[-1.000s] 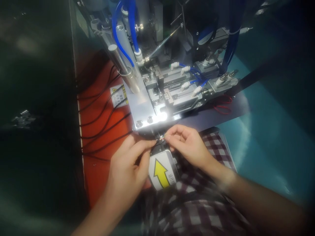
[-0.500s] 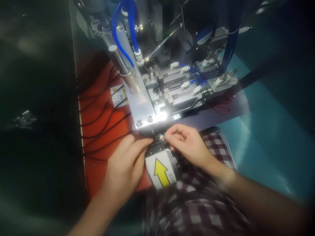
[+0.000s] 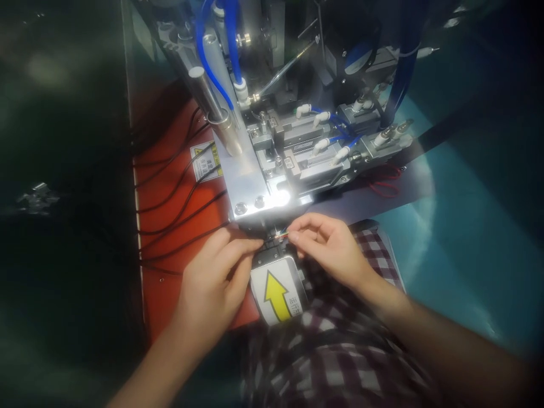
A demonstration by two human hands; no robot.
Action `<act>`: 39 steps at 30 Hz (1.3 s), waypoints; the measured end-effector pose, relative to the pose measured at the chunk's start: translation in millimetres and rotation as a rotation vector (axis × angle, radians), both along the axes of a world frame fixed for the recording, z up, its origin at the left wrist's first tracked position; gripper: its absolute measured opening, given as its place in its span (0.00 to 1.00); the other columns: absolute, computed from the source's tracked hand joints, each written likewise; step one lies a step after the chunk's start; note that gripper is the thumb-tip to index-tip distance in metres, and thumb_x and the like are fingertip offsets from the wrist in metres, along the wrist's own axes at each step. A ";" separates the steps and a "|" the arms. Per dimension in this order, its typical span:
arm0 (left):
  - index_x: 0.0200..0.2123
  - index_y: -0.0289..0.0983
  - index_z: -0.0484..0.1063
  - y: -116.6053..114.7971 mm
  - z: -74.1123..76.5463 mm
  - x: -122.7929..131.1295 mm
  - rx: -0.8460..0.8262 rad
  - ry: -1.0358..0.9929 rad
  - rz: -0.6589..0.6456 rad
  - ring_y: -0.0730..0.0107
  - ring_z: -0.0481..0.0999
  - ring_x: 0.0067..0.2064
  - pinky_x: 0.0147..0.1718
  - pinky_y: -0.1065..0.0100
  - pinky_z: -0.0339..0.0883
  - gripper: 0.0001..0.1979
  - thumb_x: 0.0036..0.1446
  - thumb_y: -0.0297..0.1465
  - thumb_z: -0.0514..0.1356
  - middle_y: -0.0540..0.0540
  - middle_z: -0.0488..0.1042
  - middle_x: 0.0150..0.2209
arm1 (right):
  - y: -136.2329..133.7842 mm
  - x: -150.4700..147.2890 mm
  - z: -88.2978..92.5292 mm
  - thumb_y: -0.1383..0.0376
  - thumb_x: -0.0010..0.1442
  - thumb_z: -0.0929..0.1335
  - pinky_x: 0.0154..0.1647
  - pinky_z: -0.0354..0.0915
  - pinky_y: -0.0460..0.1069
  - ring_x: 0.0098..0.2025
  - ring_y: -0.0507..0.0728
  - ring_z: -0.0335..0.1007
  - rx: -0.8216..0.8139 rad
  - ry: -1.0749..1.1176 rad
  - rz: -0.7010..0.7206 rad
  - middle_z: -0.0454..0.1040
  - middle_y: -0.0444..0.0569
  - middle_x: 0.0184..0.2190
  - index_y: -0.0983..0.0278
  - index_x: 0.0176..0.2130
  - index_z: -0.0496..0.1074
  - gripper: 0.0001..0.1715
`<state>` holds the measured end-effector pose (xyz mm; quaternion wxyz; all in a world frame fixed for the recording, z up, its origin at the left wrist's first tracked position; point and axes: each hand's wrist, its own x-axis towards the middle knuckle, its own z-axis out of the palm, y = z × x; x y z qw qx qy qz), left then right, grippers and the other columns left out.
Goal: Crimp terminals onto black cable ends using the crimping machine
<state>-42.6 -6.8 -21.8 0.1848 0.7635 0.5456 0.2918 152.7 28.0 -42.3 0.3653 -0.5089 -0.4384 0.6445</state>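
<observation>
My left hand [image 3: 212, 283] and my right hand [image 3: 329, 246] meet at the front edge of a metal machine plate [image 3: 249, 190]. Both pinch a thin cable end with small coloured wires [image 3: 280, 233], held at a dark clamp just under the plate. The left fingers press in from the left and the right fingers close in from the right. Below the clamp sits a white label with a yellow arrow [image 3: 278, 294], pointing up toward the machine.
The machine carries blue air hoses [image 3: 212, 68], a steel cylinder [image 3: 215, 113] and white fittings [image 3: 323, 119]. Several black cables [image 3: 178, 209] lie across an orange surface [image 3: 159, 294] at left, by a yellow warning sticker [image 3: 205, 161]. A checked cloth [image 3: 335, 351] is below.
My left hand has slid slightly left and down while keeping its pinch. The right hand stays at the clamp. The view has shifted a little.
</observation>
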 end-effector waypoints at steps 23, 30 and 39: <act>0.40 0.36 0.76 0.4 -3.2 -0.3 0.014 0.016 0.013 0.76 0.73 0.37 0.36 0.76 0.65 0.10 0.59 0.20 0.58 0.50 0.72 0.35 | 1.0 -2.7 -5.5 0.65 0.57 0.70 0.24 0.62 0.42 0.21 0.45 0.64 -0.049 0.083 0.045 0.69 0.38 0.20 0.66 0.29 0.71 0.07; 0.40 0.37 0.75 0.0 -2.6 -1.6 0.015 0.026 0.014 0.76 0.72 0.36 0.34 0.75 0.65 0.10 0.59 0.20 0.58 0.50 0.71 0.33 | -1.5 -0.7 -7.4 0.61 0.53 0.74 0.25 0.63 0.44 0.21 0.47 0.66 -0.104 0.109 0.035 0.70 0.39 0.20 0.66 0.32 0.72 0.11; 0.40 0.38 0.74 -0.1 1.1 0.8 -0.030 0.038 0.026 0.76 0.72 0.37 0.35 0.75 0.65 0.10 0.59 0.20 0.57 0.50 0.72 0.35 | 0.9 -3.8 0.6 0.66 0.56 0.70 0.27 0.65 0.45 0.22 0.49 0.68 -0.071 -0.011 0.059 0.69 0.39 0.17 0.65 0.30 0.69 0.05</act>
